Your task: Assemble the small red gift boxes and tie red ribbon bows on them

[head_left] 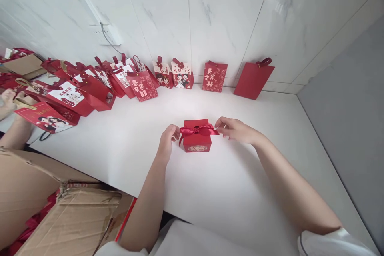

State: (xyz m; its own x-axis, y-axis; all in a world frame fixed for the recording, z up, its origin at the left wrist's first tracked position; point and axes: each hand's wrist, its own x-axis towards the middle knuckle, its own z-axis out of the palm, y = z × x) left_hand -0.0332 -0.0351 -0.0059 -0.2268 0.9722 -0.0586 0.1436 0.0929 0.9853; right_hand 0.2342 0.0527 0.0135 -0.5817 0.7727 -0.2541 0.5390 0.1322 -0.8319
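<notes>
A small red gift box (196,141) stands on the white table (228,192) in front of me. A red ribbon (199,130) is tied in a bow across its top. My left hand (168,139) is closed in a pinch on the ribbon's left loop. My right hand (234,129) pinches the right end of the ribbon. Both hands sit level with the top of the box, one on each side.
Several red gift bags (142,85) stand along the marble wall, with one plain red bag (253,79) to the right. More bags (67,98) are piled at the left. An open cardboard box (72,220) sits at lower left. Another person's arm (13,128) shows at the left edge.
</notes>
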